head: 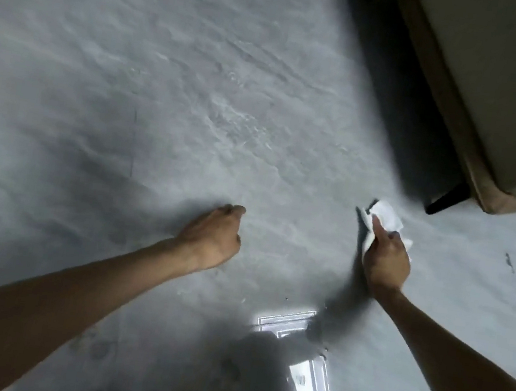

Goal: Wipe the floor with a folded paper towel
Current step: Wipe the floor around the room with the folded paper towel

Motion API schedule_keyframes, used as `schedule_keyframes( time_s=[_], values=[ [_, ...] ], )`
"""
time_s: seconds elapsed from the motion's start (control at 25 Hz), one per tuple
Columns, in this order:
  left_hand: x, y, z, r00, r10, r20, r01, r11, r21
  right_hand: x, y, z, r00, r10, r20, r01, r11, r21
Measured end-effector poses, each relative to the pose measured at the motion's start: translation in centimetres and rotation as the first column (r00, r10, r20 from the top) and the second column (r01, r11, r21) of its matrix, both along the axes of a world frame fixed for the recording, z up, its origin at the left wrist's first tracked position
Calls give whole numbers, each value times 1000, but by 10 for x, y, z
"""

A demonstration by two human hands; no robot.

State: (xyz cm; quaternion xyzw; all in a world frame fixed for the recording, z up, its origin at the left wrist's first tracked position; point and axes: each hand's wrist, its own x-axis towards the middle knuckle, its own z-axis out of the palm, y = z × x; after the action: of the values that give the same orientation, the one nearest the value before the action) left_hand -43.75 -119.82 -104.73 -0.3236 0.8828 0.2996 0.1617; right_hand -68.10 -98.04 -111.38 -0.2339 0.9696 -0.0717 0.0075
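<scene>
Our forearms come in from the bottom corners over the grey floor (178,89), with a bright window-ish reflection (308,363) sitting on the shiny patch between them. Our left hand (213,237) is down low with the fingers curled into a loose fist and nothing in it, while our right hand (387,265) has its fingers wrapped round the crumpled white paper towel (385,213), which sticks out past the knuckles. That towel sits right of centre, near the dark leg (446,200) of the beige furniture (505,98) in the top right corner, and we honestly can't tell if it's touching the floor.
</scene>
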Motion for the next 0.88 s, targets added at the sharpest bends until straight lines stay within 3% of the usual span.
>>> schedule_keyframes(
  time_s=[0.04, 0.08, 0.12, 0.16, 0.2, 0.24, 0.28, 0.32, 0.36, 0.44, 0.48, 0.56, 0.64, 0.68, 0.72, 0.8, 0.84, 0.88],
  values=[
    [-6, 16, 7, 997, -78, -21, 78, 997, -1, 15, 1, -1, 998, -66, -18, 66, 998, -13],
    [-11, 30, 11, 989, -150, -10, 150, 989, -11, 37, -3, -5, 1000, 13, -22, -14, 999, -45],
    [-12, 39, 12, 978, -205, 26, 206, 978, -32, 64, -8, -9, 980, 199, -7, -199, 977, -78],
    [-11, 43, 11, 970, -233, 69, 237, 970, -59, 92, -10, -13, 893, 450, 7, -448, 890, -82],
    [-10, 46, 8, 965, -238, 108, 248, 965, -90, 109, -5, -17, 716, 698, 9, -697, 715, -51],
    [-11, 52, 5, 963, -230, 141, 247, 961, -121, 100, 6, -15, 531, 847, 13, -847, 531, -21],
    [-14, 60, 1, 962, -214, 168, 240, 958, -154, 71, 20, -11, 441, 897, -3, -897, 441, -10],
    [-18, 71, -4, 963, -202, 180, 235, 953, -189, 37, 39, -10, 489, 872, -21, -872, 489, 10],
    [-24, 82, -9, 965, -196, 173, 232, 947, -222, 3, 63, -9, 643, 765, -34, -765, 644, 27],
    [-36, 107, -19, 966, -207, 152, 240, 938, -249, -47, 123, -6, 934, 355, -46, -355, 935, 12],
    [-40, 118, -25, 963, -217, 161, 252, 937, -243, -53, 148, -7, 988, 149, -51, -151, 988, -38],
    [-47, 137, -36, 948, -225, 225, 276, 932, -234, -19, 163, -10, 994, -106, -35, 105, 994, -35],
    [-55, 145, -42, 941, -217, 259, 281, 929, -241, 40, 142, -22, 999, -24, -31, 22, 997, -75],
    [-59, 145, -41, 944, -216, 250, 276, 931, -238, 71, 127, -24, 989, 146, -19, -148, 985, -94],
    [-62, 144, -39, 950, -215, 226, 265, 938, -222, 97, 114, -25, 924, 381, -15, -381, 921, -76],
    [-59, 145, -32, 976, -170, 137, 193, 964, -184, 108, 106, -21, 659, 751, -52, -752, 660, 0],
    [-51, 147, -29, 986, -142, 90, 157, 970, -186, 93, 111, -17, 588, 806, -74, -807, 590, 10],
    [-40, 150, -27, 989, -133, 62, 143, 970, -197, 70, 124, -15, 620, 779, -90, -781, 624, 21]
  ],
)
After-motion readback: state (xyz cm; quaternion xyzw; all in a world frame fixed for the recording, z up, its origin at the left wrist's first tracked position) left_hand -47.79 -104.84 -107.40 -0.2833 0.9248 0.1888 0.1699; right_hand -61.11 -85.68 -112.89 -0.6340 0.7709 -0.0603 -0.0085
